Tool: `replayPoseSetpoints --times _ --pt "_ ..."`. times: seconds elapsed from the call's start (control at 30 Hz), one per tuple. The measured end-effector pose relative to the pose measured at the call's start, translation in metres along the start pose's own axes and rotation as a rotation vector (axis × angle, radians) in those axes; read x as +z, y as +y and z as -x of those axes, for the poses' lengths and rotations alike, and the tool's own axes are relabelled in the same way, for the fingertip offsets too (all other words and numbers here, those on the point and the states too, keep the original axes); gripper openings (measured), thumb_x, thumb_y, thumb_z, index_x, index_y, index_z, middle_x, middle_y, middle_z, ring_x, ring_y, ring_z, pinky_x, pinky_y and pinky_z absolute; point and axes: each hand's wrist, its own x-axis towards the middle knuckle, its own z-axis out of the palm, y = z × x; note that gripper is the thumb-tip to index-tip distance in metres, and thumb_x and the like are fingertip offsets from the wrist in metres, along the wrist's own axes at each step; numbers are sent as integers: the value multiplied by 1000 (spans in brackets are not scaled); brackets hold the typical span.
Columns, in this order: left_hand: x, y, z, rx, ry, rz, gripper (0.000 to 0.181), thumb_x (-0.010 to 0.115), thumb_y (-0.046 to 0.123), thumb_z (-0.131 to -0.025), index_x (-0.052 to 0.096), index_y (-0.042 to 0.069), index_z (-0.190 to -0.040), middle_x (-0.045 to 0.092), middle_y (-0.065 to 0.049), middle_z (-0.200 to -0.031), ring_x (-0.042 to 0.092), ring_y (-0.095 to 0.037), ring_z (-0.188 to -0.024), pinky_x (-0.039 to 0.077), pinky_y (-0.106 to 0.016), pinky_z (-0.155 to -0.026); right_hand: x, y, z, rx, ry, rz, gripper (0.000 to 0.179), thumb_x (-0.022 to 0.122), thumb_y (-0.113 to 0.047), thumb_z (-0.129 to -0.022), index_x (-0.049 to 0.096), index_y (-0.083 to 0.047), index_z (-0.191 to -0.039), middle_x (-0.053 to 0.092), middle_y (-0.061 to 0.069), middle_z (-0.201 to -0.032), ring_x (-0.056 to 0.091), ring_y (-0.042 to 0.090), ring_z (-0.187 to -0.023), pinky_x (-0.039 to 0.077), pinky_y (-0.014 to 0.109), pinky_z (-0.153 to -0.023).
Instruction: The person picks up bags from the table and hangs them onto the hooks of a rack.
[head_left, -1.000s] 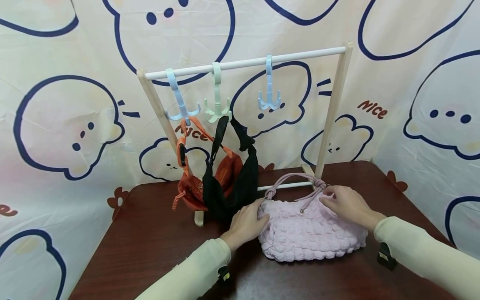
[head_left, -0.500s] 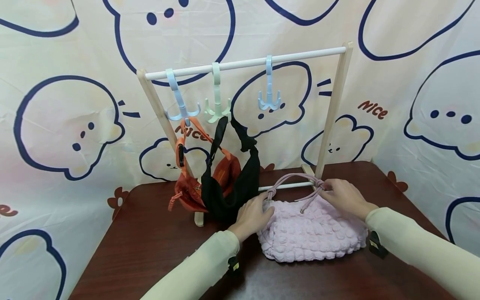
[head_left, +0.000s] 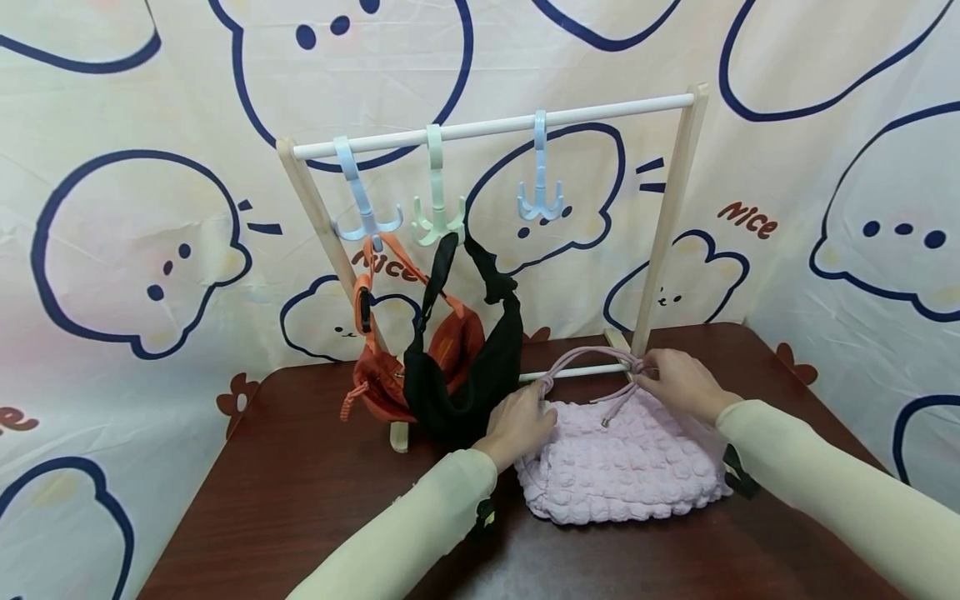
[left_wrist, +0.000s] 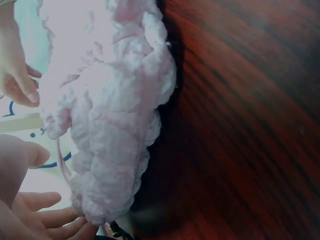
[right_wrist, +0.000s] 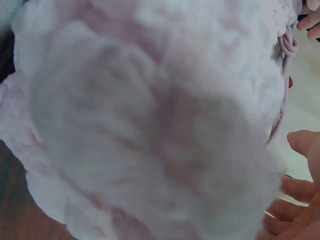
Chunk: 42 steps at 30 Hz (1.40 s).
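Observation:
A pink puffy handbag (head_left: 622, 471) lies on the brown table with its thin knotted handle (head_left: 581, 353) arching up at the back. At the handle's left end is my left hand (head_left: 522, 421); in the left wrist view its fingers (left_wrist: 64, 218) lie spread beside the bag's end, thumb apart. My right hand (head_left: 684, 385) is at the right knot of the handle. In the right wrist view its thumb and fingers (right_wrist: 295, 190) stand apart at the bag's edge, and the bag blocks much of that view.
A rack with a white top rail (head_left: 495, 127) stands behind. A black bag (head_left: 468, 396) hangs from a green hook (head_left: 437, 187), and an orange bag (head_left: 378, 379) from a blue hook (head_left: 360, 196). Another blue hook (head_left: 540, 171) carries nothing.
My left hand has shifted right and slightly up along the bag toward the handle's left knot. My right hand has moved slightly up and left toward the right knot. The bag stays put.

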Motion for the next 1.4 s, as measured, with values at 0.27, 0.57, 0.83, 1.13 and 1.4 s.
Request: replayPoseSetpoints --times 0.27,0.57,0.83,1.13,1.4 --pt "4 0 -8 32 0 -50 45 60 24 -96 59 10 -140 71 -9 -117 67 -20 -86 55 -36 -74 -1 3 -6 37 -70 -25 39 66 -21 -96 62 11 -118 70 16 -93 57 18 -71 47 30 -62" --pt "7 -4 -12 27 -27 -33 40 59 24 -96 62 9 -134 69 -7 -110 57 -16 -74 50 -32 -67 -2 5 -7 39 -120 -71 45 65 -22 -97 60 13 -124 70 24 -107 63 23 -82 56 40 -73" --pt "3 -1 -11 18 -31 -8 31 61 26 -96 65 9 -122 69 -5 -107 62 -16 -88 53 -36 -78 -6 9 -3 -17 -113 -67 42 67 -21 -94 64 12 -119 70 27 -109 67 30 -90 56 48 -80" --pt "2 0 -9 -3 -44 17 23 62 24 -94 65 9 -111 62 -2 -89 53 -15 -72 43 -29 -64 -14 8 4 -49 -162 -52 40 69 -21 -94 65 13 -114 71 27 -106 64 24 -82 56 43 -74" --pt "1 0 -5 -40 -46 -3 48 62 29 -97 57 7 -140 67 -12 -125 62 -20 -95 51 -36 -79 -22 4 8 -56 -236 -71 42 68 -22 -94 65 14 -115 70 28 -108 65 20 -81 56 38 -71"
